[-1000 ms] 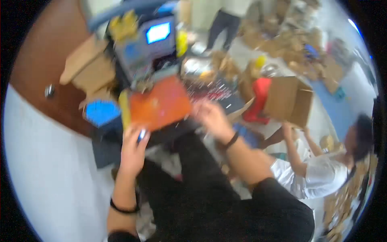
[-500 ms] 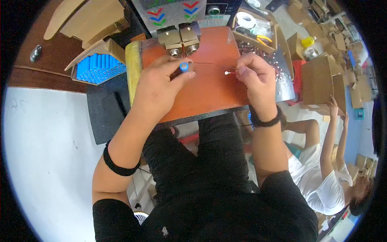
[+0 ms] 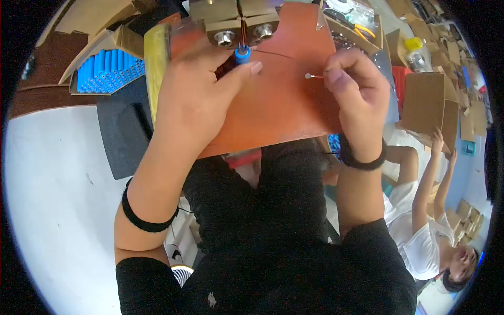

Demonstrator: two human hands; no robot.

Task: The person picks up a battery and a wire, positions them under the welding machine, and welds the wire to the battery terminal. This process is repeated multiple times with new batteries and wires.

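My left hand (image 3: 195,97) is closed around a blue cylindrical battery cell (image 3: 242,55), its end facing up between thumb and fingers. Right at that end are the two thin copper-coloured electrode pins (image 3: 243,38) of a spot-welding machine (image 3: 223,20); whether they touch it I cannot tell. My right hand (image 3: 361,94) hovers over the right side of the orange work mat (image 3: 283,113), thumb and forefinger pinched on a thin lead with a small round silvery tab (image 3: 308,76) at its end. A dark thin wire (image 3: 275,54) lies to the right of the cell.
A cardboard box of blue cells (image 3: 110,71) stands at the left. Pliers with orange handles (image 3: 363,31) lie in a cardboard tray at the back right. A yellow roll (image 3: 156,68) borders the mat. Farther right, another person (image 3: 425,236) holds a large carton (image 3: 428,102).
My left hand has brought the cell up to the electrode pins. My right hand, still pinching the lead, sits farther right. The view has shifted closer to the machine.
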